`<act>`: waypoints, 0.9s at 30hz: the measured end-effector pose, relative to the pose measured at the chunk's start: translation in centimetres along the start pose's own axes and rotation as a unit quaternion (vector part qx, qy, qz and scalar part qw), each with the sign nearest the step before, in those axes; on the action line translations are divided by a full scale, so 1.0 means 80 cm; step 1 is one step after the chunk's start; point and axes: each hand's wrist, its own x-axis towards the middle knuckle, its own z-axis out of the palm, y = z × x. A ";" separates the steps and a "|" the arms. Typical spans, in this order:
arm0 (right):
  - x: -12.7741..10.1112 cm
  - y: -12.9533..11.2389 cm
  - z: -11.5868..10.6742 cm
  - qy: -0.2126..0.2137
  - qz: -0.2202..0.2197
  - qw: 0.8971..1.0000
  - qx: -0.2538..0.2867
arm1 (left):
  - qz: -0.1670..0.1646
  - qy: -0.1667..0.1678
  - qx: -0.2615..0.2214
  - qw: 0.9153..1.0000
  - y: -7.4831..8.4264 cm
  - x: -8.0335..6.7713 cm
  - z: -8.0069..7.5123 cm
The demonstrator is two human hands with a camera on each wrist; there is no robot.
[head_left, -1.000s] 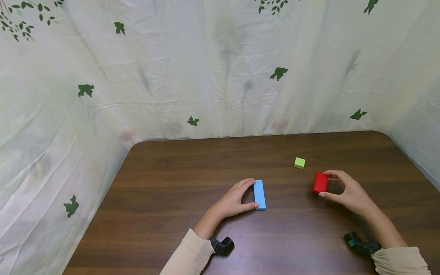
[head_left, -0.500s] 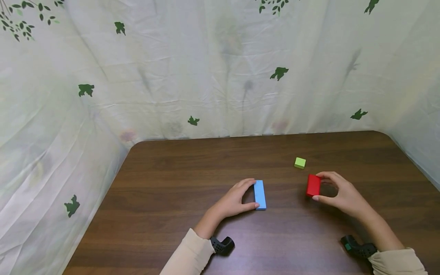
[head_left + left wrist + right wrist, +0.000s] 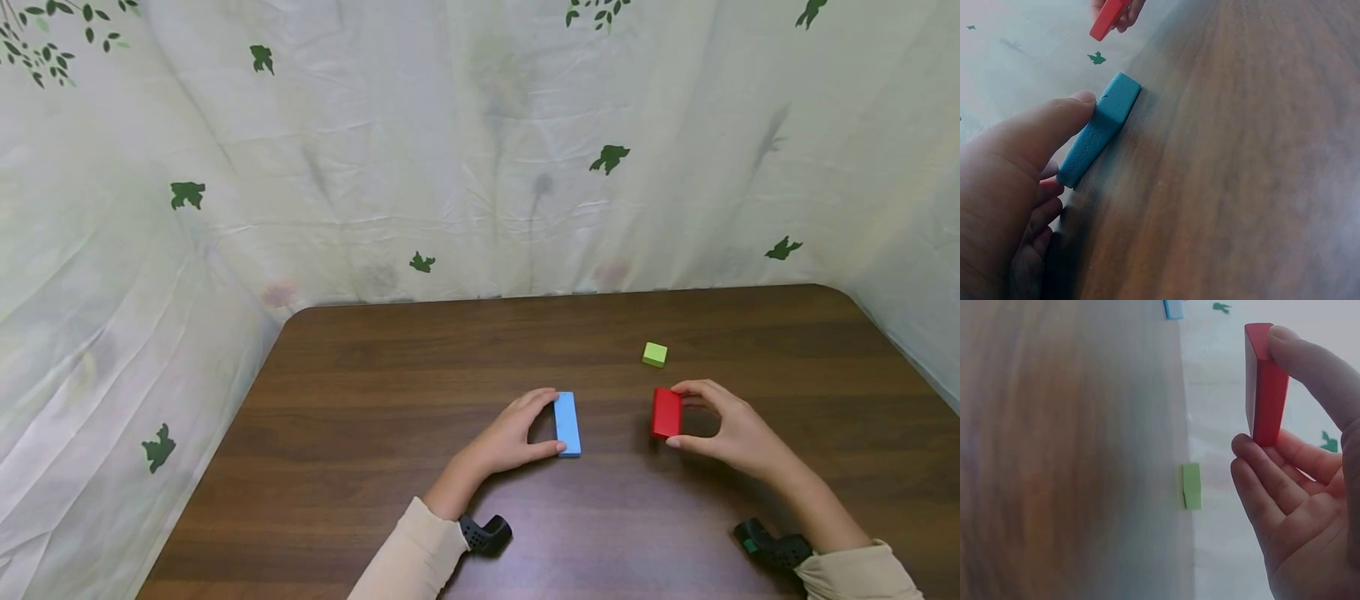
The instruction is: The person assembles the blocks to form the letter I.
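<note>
Resting flat on the dark wooden desk [image 3: 420, 367], a blue block [image 3: 567, 423] is pinched end to end by the left hand [image 3: 510, 437], thumb and fingers closed on its short ends. A red block [image 3: 665, 412] is clamped in the grip of the right hand [image 3: 731, 433], thumb against fingertips, held on edge just right of the blue block. A small green cube [image 3: 655, 354] lies apart, beyond the red block.

My L hand [image 3: 517, 437] pinches blue block [image 3: 567, 424], flat on table [image 3: 375, 467]. R hand [image 3: 731, 429] holds red block [image 3: 666, 412] upright betw. thumb & fingers, just right of blue. Green cube [image 3: 655, 354] sits behind red, apart.
</note>
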 end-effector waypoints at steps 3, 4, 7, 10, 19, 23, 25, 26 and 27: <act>0.001 -0.003 0.003 -0.002 -0.013 1.000 0.001 | -0.001 0.000 -0.001 1.000 0.000 0.000 0.000; 0.001 -0.004 0.004 -0.003 -0.017 1.000 0.000 | -0.001 0.000 -0.001 1.000 0.000 0.000 -0.001; 0.001 -0.008 0.007 -0.011 -0.023 1.000 0.002 | -0.001 0.000 0.000 1.000 0.000 0.000 0.000; 0.000 -0.011 0.011 -0.021 -0.029 0.999 0.007 | 0.000 0.001 0.001 1.000 0.000 0.000 0.000; 0.001 -0.031 0.020 -0.030 -0.066 0.997 0.005 | 0.000 0.000 0.000 1.000 0.000 0.000 -0.001; 0.001 -0.059 0.018 -0.031 -0.085 0.996 0.013 | 0.001 0.001 -0.001 1.000 0.001 0.000 -0.001; 0.001 -0.060 0.021 -0.035 -0.092 0.995 0.017 | 0.001 0.002 -0.001 1.000 0.002 0.000 -0.001; 0.001 -0.057 0.024 -0.036 -0.096 0.995 0.019 | 0.001 0.002 -0.001 1.000 0.002 0.000 -0.001; 0.000 -0.053 0.028 -0.039 -0.100 0.994 0.021 | 0.001 0.002 -0.001 1.000 0.002 -0.001 -0.001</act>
